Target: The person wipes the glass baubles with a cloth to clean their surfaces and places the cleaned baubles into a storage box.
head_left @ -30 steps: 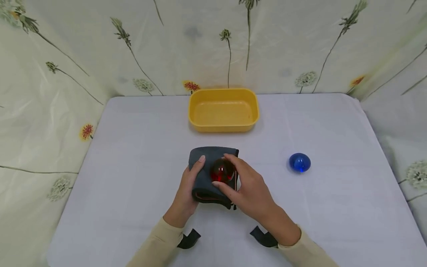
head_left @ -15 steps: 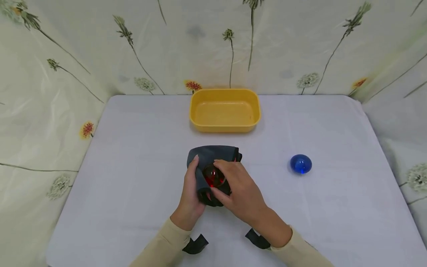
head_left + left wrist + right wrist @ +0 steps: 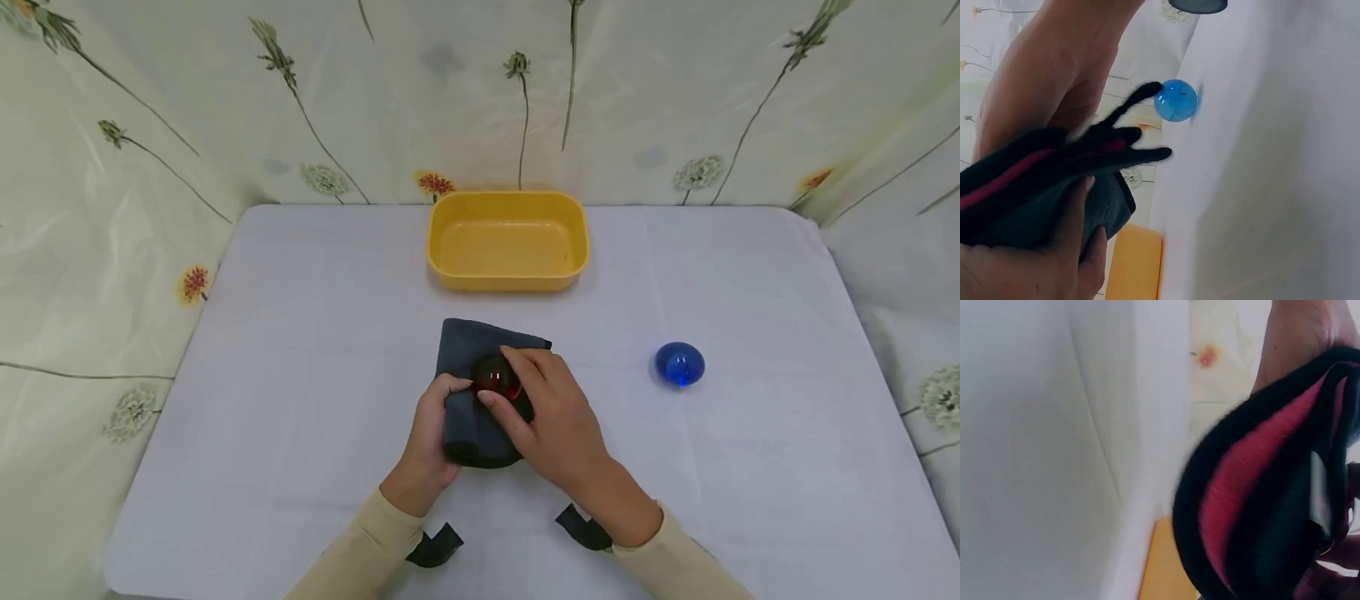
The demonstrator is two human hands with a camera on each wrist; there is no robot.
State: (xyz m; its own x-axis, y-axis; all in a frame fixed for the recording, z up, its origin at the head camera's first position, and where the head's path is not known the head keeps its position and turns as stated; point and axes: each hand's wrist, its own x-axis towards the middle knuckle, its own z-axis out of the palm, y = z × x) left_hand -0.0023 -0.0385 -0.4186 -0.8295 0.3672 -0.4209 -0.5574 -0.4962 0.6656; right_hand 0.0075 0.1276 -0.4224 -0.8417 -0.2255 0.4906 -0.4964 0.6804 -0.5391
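Note:
In the head view my left hand (image 3: 427,429) grips a folded dark grey-blue cloth (image 3: 461,350) from its left side, and its thumb reaches over to the red glass ball (image 3: 491,373). My right hand (image 3: 566,425) pinches that ball between thumb and fingers, against the cloth's top face. Black edging and a pink inner layer show on the folded cloth (image 3: 1260,447) in the right wrist view. Seen from the left wrist, the cloth (image 3: 1107,203) is held off the table; the left fingers partly lie underneath it.
A blue glass ball (image 3: 679,364) sits on the white-covered table (image 3: 300,375), to the right of the hands. At the table's back edge stands a yellow plastic tray (image 3: 508,283), in front of a flower-patterned sheet (image 3: 420,100). Black straps hang at both wrists.
The cloth has turned in the hands and its lower fold has shifted. The left thumb has moved from the cloth to the ball. The right hand keeps its pinch on the ball.

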